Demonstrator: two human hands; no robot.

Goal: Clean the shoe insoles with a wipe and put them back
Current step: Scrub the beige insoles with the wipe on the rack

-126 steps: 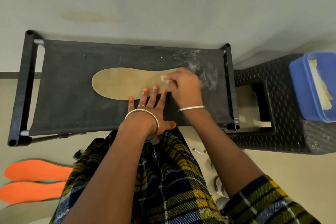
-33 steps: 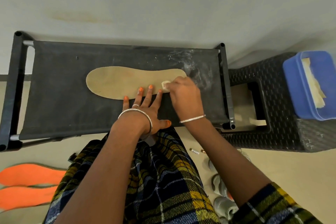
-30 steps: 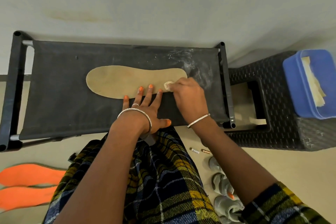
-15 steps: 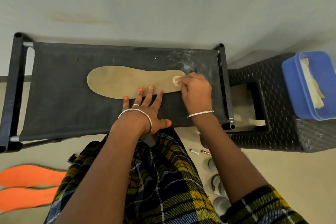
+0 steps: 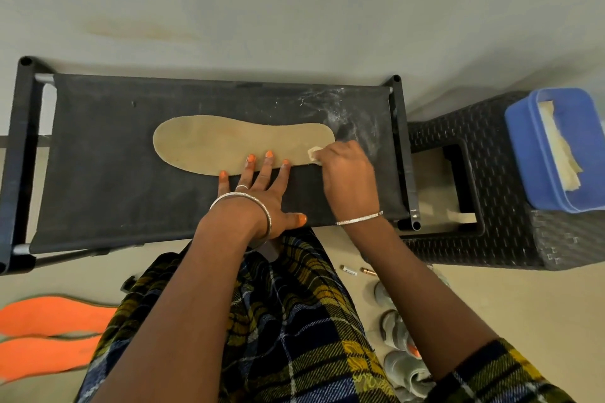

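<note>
Insole (image 5: 242,147) flat on rack (image 5: 98,173), lengthwise left to right. Left hand (image 5: 258,196), fingers straight and spread, pins its near edge as before. Right hand (image 5: 347,177), fingers curled round wipe (image 5: 314,154), has slid from the right tip back toward the near edge. Scrubbing evidently continues at this end, so refitting seems some way off.

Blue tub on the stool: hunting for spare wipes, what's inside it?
Inside the blue tub lie crumpled pale sheets, likely wipes; anything beneath them is hidden.
</note>
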